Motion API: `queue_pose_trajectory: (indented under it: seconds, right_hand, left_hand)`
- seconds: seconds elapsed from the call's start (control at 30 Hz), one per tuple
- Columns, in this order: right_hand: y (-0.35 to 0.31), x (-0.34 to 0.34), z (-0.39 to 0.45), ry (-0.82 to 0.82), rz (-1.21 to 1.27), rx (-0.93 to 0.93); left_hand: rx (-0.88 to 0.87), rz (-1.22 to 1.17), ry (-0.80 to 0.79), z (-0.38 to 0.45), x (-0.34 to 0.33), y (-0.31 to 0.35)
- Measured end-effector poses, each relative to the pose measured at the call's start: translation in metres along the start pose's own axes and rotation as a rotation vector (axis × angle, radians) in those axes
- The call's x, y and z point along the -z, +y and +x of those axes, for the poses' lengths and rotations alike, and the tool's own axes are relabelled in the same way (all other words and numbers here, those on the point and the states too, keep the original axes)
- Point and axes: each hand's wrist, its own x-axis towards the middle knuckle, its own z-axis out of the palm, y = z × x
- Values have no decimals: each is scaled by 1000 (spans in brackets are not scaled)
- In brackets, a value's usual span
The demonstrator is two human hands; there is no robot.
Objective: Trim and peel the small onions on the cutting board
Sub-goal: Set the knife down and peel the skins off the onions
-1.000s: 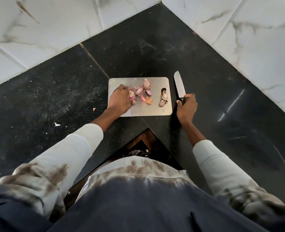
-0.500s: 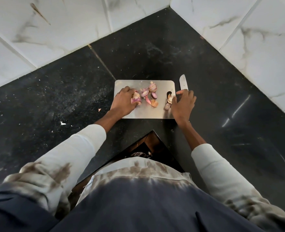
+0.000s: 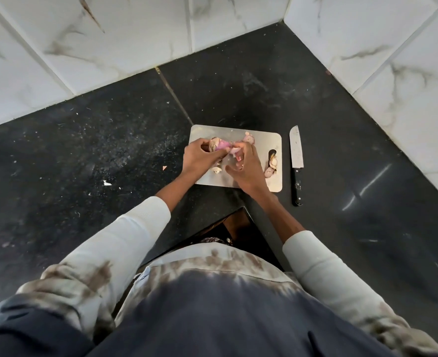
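Item, my left hand [image 3: 200, 158]: I am reaching it forward over the near-left part of the cutting board [image 3: 261, 136], knuckles up, fingers curling round a small onion [image 3: 221, 145] and gripping it. Item, my right hand [image 3: 246, 168]: I am angling it in from the right, fingertips [image 3: 238, 144] pinching at the pink end of that same onion, thumb spreading toward me. The onion is sitting between the two grips, just above the board's far-left area, its long axis running left to right, papery pale end leftward, pink end rightward. Item, loose skins [image 3: 272, 164] and another onion piece [image 3: 249, 138] are lying on the board. Item, knife [image 3: 296, 161]: it is lying on the black counter [image 3: 109, 150] just beside the board's right edge, blade pointing away from me.
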Motion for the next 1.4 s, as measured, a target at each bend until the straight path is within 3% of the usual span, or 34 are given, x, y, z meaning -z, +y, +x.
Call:
queue_pose_trajectory:
  seconds: [0.17,0.33,0.77,1.13,1.27,1.4]
  right_hand:
    - [-13,-3,10,60,147,-144]
    - [-14,-1,13,34,356,-216]
    - [-4,-7,15,17,333,-312]
    - [-2,-1,19,-47,769,-548]
    - [-2,-2,20,-127,712,-502]
    - [6,-3,22,-79,794,-521]
  left_hand:
    - [110,-331,-91,0,-12,1]
    - [62,-417,-145,0,-17,-1]
    - [-134,-153,-27,2,-12,-6]
    - [-102,-97,-5,6,-9,-4]
    - [-134,-61,-11,5,-12,3]
    - [-113,-30,22,8,-12,0]
